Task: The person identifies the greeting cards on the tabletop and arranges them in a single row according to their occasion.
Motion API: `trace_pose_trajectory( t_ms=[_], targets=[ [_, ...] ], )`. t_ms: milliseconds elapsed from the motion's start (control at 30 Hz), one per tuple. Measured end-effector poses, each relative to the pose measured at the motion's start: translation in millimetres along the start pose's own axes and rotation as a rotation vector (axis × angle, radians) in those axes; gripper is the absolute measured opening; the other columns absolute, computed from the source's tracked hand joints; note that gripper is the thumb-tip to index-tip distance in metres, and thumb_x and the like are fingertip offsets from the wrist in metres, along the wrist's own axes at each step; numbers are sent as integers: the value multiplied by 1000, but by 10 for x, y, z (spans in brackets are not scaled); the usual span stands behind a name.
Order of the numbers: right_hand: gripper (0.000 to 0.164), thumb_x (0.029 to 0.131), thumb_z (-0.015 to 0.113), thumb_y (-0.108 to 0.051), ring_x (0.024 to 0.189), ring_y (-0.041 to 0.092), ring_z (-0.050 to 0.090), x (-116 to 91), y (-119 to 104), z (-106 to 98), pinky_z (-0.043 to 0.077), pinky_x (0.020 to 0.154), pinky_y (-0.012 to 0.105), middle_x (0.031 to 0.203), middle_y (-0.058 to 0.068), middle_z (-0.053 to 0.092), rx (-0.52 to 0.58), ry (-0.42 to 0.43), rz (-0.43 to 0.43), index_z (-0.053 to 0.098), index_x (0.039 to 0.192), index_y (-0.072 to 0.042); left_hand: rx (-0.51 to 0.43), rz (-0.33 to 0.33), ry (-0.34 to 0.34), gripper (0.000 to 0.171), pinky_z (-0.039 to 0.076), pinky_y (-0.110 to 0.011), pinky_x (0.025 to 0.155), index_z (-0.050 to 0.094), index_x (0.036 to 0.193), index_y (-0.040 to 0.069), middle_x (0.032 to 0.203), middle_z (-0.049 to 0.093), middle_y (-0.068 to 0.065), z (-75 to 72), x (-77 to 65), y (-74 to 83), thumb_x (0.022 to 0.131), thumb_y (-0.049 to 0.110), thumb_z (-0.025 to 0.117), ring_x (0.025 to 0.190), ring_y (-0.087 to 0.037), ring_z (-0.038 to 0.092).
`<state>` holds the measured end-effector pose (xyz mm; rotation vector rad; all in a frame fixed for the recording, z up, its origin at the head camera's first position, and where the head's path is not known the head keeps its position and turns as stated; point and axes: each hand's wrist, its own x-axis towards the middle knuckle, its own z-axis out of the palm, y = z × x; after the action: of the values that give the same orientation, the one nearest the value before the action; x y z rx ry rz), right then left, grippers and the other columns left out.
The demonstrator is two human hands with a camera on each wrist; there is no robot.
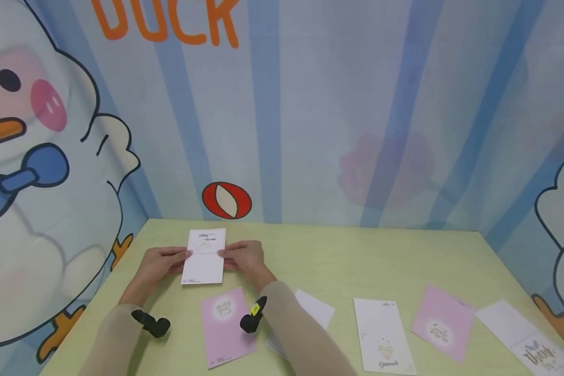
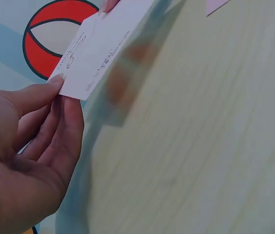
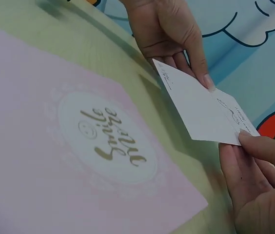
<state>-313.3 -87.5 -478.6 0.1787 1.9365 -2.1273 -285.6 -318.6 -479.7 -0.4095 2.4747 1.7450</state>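
Both hands hold a white greeting card (image 1: 203,267) above the far left part of the table. A crease crosses its middle, and gold and dark print shows on its upper half. My left hand (image 1: 159,265) pinches the left edge, thumb on top and fingers beneath, as the left wrist view also shows on the card (image 2: 109,46). My right hand (image 1: 247,257) pinches the opposite edge in the same manner. In the right wrist view the card (image 3: 196,105) spans the gap between the left hand (image 3: 169,29) and the right hand (image 3: 264,185).
Nearest the hands lies a pink card (image 1: 232,334) with gold lettering. A white card (image 1: 317,309) is partly hidden under the right sleeve. Farther right lie a diamond-print card (image 1: 380,329), another pink card (image 1: 444,316) and a "thank" card (image 1: 509,324). A striped duck backdrop (image 1: 310,130) stands behind the table.
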Motion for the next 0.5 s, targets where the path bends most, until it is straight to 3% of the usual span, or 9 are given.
trace_pose_trajectory(
  t_ms=[267,500],
  targets=[
    [14,78,91,-2,53,14,70,165,-10,86,60,53,27,68,10,75,-216,111,20,79,85,-1,67,-55,72,49,60,-17,73,66,137,-4,143,63,-29,74,223,6,99,25,75,86,-4,71],
    [16,80,91,-6,47,12,63,261,-54,144,51,47,21,59,5,69,-417,197,-51,76,75,-5,122,-68,104,45,58,-15,68,69,132,-4,138,66,-28,155,289,96,98,24,76,83,-7,71]
  ],
)
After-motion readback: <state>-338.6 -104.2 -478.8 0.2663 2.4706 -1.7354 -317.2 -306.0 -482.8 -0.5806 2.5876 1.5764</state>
